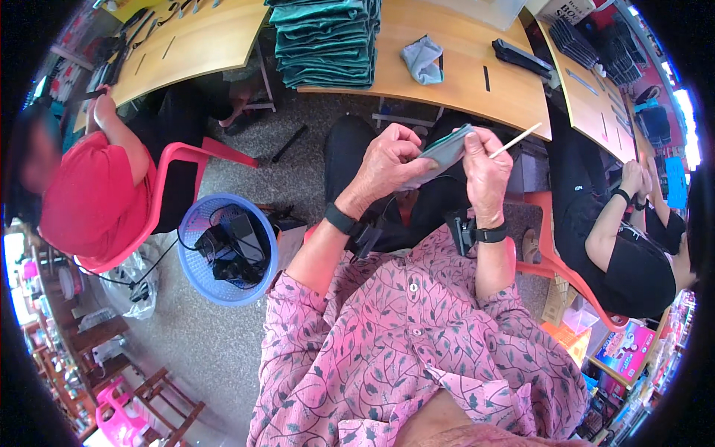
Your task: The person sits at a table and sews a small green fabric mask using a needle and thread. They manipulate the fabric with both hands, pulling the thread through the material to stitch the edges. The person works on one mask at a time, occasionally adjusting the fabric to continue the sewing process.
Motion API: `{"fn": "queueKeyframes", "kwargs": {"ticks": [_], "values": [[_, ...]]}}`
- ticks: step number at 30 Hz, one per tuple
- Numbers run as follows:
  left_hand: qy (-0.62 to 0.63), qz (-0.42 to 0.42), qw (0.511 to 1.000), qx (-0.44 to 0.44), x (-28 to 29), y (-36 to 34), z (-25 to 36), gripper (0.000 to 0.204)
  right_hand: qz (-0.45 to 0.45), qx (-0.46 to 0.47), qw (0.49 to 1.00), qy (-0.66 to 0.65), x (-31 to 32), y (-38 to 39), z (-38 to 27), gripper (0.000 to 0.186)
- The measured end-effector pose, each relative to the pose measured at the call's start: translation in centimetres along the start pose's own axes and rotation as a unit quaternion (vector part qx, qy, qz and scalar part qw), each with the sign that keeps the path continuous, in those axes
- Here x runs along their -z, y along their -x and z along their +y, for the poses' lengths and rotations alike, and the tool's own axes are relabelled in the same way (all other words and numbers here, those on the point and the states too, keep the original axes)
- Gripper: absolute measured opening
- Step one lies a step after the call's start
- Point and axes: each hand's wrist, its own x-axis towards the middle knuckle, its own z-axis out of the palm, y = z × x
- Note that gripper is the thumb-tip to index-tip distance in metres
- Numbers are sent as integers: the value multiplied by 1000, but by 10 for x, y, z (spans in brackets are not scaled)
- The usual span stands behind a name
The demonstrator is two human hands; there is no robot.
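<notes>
Above my lap, both hands hold a small folded piece of grey-green fabric (445, 154), perhaps a pouch. My left hand (386, 165) pinches its left side between thumb and curled fingers. At the other end, my right hand (487, 173) grips the fabric's upper corner, thumb up. A thin pale wooden stick (520, 138) is also in the right hand and juts out to the upper right. On the table (454, 82) ahead lie a crumpled grey fabric piece (424, 61) and a tall stack of dark green fabric pieces (328, 46).
A long black tool (521, 58) rests at the table's right. On the floor to my left stands a blue plastic basket (189, 261) holding black devices and cables. People in red (97, 194) and black (603, 231) sit on either side on red chairs.
</notes>
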Motion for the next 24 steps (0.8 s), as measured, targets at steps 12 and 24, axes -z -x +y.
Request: {"fn": "queueKeyframes", "kwargs": {"ticks": [12, 24], "values": [[143, 37, 989, 27, 8, -2, -1, 15, 93, 82, 992, -38, 35, -20, -13, 19], [259, 222, 934, 102, 6, -7, -19, 21, 69, 49, 989, 118, 40, -24, 12, 17]]}}
